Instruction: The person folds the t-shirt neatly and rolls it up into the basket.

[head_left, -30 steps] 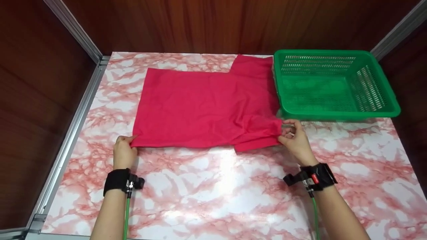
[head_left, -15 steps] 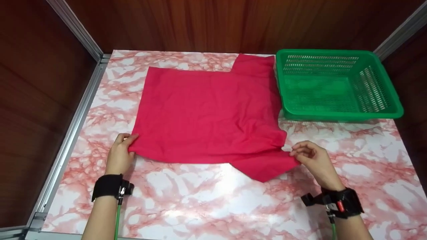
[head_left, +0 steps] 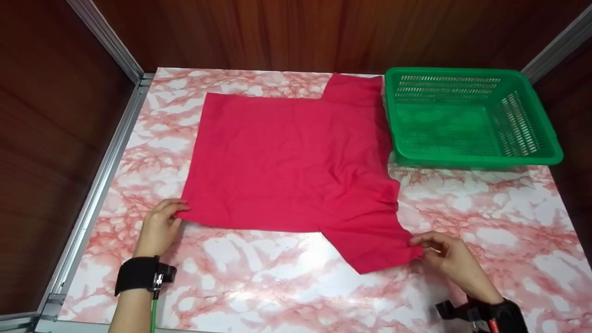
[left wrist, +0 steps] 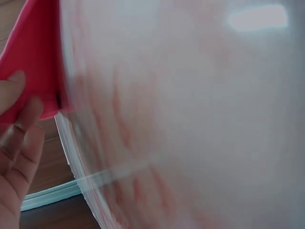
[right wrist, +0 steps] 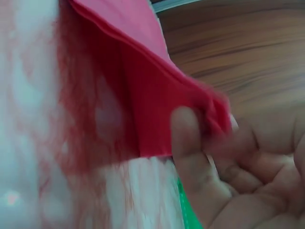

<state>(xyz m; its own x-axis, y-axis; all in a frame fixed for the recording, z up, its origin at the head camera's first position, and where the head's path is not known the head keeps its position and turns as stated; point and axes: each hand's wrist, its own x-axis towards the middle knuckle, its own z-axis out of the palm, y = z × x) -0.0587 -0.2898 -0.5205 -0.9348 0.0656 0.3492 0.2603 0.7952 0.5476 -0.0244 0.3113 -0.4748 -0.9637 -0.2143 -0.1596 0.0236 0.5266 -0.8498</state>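
Note:
A red T-shirt (head_left: 277,157) lies spread on the table, its hem to the left and its sleeves to the right. My left hand (head_left: 159,226) pinches the near corner of the hem between thumb and fingers; the left wrist view shows the red cloth (left wrist: 35,62) at those fingertips. At the near sleeve, my right hand (head_left: 455,259) pinches the upper corner of the sleeve opening. In the right wrist view the sleeve cloth (right wrist: 157,90) hangs from thumb and fingers, lifted off the surface. Wrinkles run across the shirt near that shoulder.
A green plastic basket (head_left: 444,159) stands at the back right, its left side against the shirt's collar edge. The pink-and-white marbled table (head_left: 259,296) is bounded by dark wood panels (head_left: 286,37) and a metal rail (head_left: 111,162) on the left.
My right hand has drawn the near sleeve toward me and to the right, unfolding it outward. My left hand has pulled the hem corner nearer and slightly left. The bunched near side has spread flatter.

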